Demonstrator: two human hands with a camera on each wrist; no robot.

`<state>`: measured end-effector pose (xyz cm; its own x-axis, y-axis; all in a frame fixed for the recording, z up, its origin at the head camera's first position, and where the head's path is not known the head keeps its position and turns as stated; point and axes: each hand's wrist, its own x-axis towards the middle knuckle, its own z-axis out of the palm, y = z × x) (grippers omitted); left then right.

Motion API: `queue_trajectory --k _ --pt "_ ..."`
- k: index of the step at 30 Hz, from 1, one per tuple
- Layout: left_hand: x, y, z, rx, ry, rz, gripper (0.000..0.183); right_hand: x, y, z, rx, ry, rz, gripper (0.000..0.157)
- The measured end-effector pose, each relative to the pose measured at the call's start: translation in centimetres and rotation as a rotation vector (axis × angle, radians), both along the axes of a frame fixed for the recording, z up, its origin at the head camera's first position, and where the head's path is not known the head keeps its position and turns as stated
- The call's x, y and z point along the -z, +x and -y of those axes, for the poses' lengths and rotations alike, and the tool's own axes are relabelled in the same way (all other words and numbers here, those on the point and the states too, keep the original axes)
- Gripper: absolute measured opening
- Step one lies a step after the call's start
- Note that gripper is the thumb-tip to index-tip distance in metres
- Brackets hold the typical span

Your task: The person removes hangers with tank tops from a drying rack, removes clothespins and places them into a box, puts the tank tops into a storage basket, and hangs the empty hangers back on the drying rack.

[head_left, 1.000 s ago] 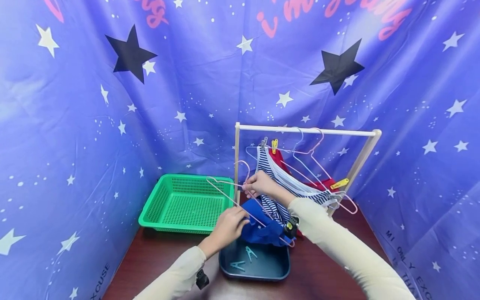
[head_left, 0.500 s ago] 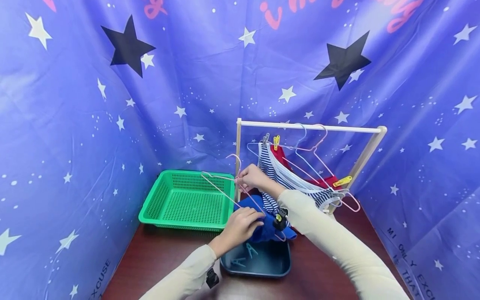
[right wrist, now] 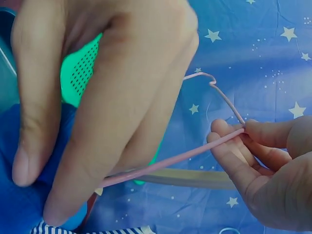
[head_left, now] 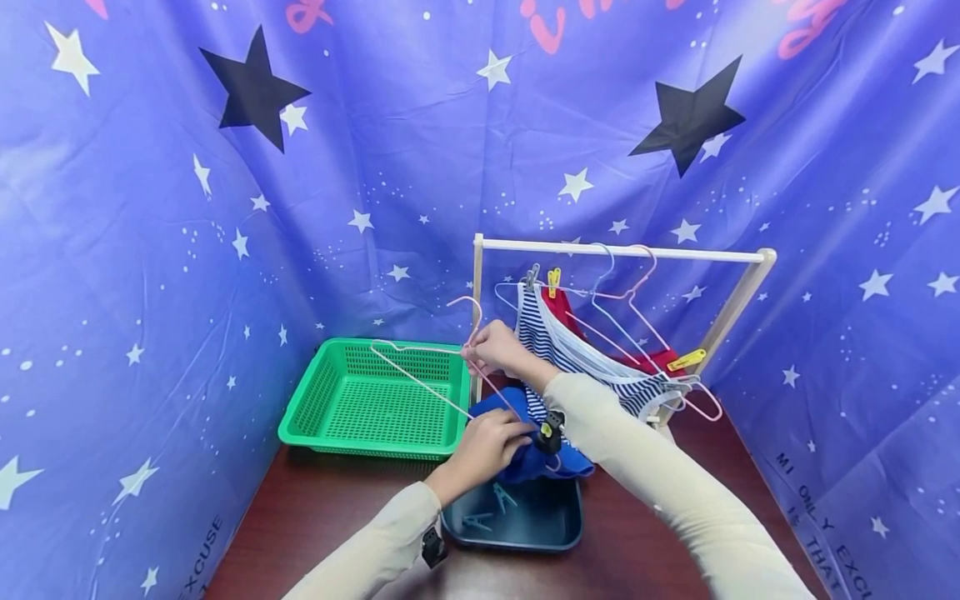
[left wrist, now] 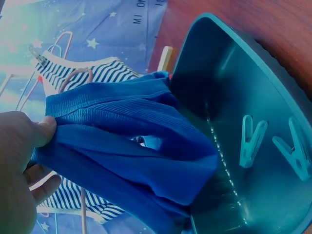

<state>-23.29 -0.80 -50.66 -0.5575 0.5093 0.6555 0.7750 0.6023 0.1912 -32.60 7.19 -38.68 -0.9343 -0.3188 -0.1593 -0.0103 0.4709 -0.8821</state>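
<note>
My right hand pinches a pink wire hanger just under its hook, at the left end of the drying rack. Below it, my left hand holds the edge of a blue garment between thumb and fingers, as the left wrist view shows. The hanger's left end sticks out over the green basket. Its right arm runs down behind my left fingers to the blue garment, where a short curve of pink wire shows. How the wire passes through the cloth is partly hidden. The garment hangs over the dark tray.
A wooden rack bears a striped tank top and a red garment on hangers, clipped with pegs. Two light-blue pegs lie in the dark tray. A starry curtain surrounds the table.
My right hand has moved left, drawing the pink hanger farther over the green basket. My left hand has shifted right along the blue garment. The head view has tilted slightly.
</note>
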Motion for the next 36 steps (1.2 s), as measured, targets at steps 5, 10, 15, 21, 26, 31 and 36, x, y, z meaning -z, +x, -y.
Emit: queue_trajectory --k 5,10,15,21,26,31,36 --pt "0.2 0.0 0.0 -0.027 0.034 0.017 0.013 -0.2 0.2 0.4 0.034 -0.008 -0.025 0.014" --pt "0.3 0.0 0.1 -0.054 0.063 0.027 0.010 -0.4 0.2 0.7 0.069 0.007 -0.040 0.012" --pt "0.4 -0.1 0.0 -0.076 0.073 0.004 0.008 -0.4 0.5 0.7 0.084 -0.026 -0.062 0.014" --pt "0.4 -0.1 0.2 -0.093 0.053 -0.004 0.007 0.3 0.7 0.5 0.064 -0.075 -0.122 0.016" --pt "0.2 0.0 0.2 -0.111 0.024 -0.005 0.006 0.7 0.7 0.2 0.055 -0.117 -0.170 0.016" --pt "0.5 0.3 0.1 -0.107 -0.006 -0.019 0.006 0.6 0.7 0.2 0.060 -0.164 -0.218 0.019" --pt "1.3 0.4 0.0 -0.088 -0.056 -0.007 0.005 0.0 0.5 0.2 0.072 -0.271 -0.251 0.022"
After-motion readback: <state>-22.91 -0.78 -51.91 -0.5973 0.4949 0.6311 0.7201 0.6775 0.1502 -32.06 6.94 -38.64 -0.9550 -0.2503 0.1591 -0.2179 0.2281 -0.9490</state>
